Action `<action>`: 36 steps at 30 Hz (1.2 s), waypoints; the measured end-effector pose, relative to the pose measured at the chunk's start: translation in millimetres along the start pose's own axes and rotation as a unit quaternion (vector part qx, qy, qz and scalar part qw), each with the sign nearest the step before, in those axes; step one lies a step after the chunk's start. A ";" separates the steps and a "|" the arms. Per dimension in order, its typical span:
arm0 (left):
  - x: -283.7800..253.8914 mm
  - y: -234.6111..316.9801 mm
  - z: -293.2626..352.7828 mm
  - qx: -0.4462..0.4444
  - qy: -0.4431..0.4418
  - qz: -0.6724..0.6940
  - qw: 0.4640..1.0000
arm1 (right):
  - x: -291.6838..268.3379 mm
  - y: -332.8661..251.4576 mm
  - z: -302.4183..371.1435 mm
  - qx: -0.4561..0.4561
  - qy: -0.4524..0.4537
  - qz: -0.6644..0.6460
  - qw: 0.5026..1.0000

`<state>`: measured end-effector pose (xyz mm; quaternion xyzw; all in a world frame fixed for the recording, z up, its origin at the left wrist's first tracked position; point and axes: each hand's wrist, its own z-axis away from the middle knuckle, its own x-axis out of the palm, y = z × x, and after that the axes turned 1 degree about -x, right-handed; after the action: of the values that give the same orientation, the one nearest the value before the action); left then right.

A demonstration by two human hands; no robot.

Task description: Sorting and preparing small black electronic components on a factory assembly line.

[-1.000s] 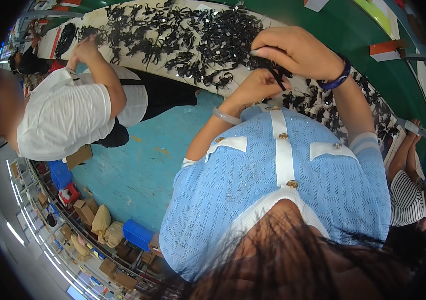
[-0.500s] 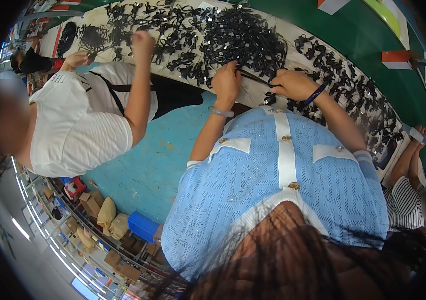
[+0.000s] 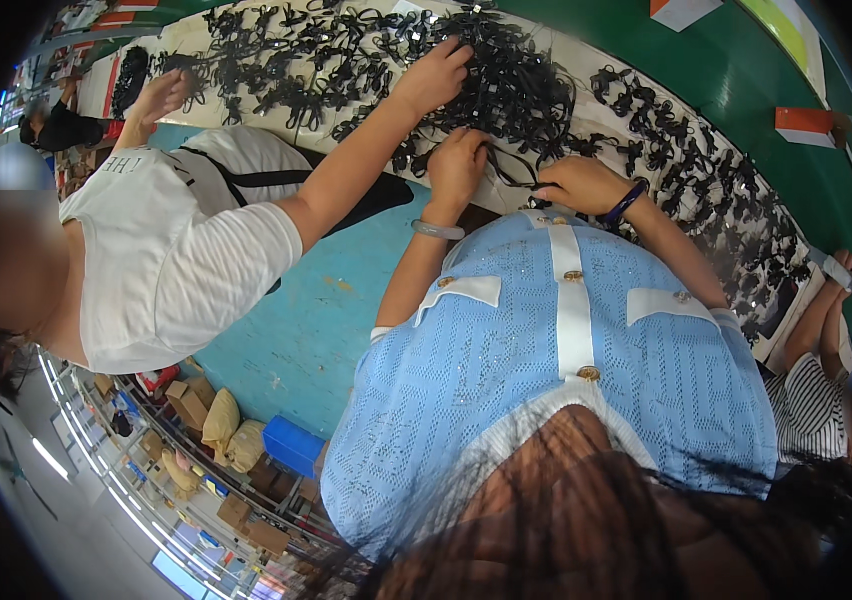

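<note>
A black cable (image 3: 514,178) hangs in a slack loop between my two hands, at the near edge of the work table. My left hand (image 3: 458,165) is closed on its left part, fingers pinched. My right hand (image 3: 583,186) grips the other end, with its thumb and fingertips together; a small dark part shows below the fingertips. Just beyond my hands lies a big heap of black cables (image 3: 521,95) with shiny plug ends. A co-worker's hand (image 3: 434,76) reaches into that heap's left side.
Smaller bundled black cables (image 3: 691,160) spread over the pale table to the right, and more bundles (image 3: 296,70) lie to the left. The co-worker in a white shirt (image 3: 166,250) stands close on my left, one arm across the table. A red and white box (image 3: 804,126) stands on the green surface beyond.
The cable between my hands has gone from nearly straight to a slack loop. My right hand has lowered slightly. The co-worker's arm has swung right into the heap.
</note>
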<state>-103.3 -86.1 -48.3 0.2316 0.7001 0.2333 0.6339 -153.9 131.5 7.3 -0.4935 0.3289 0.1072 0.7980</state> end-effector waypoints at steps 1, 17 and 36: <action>2.5 0.9 -0.3 0.000 0.001 -0.001 1.000 | -0.5 -1.1 1.0 0.003 -0.013 0.000 1.000; 8.9 2.0 -16.7 0.018 0.007 -0.126 0.992 | 6.1 -10.7 8.3 0.012 0.011 -0.034 0.999; -42.9 23.5 -19.4 -0.126 -0.041 0.582 0.802 | -47.2 -44.5 20.2 -0.004 0.117 -0.234 0.965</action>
<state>-118.2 -95.0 1.5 0.5229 0.3712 0.6349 0.4309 -159.3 134.2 75.0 -0.5694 0.2946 -0.1398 0.7547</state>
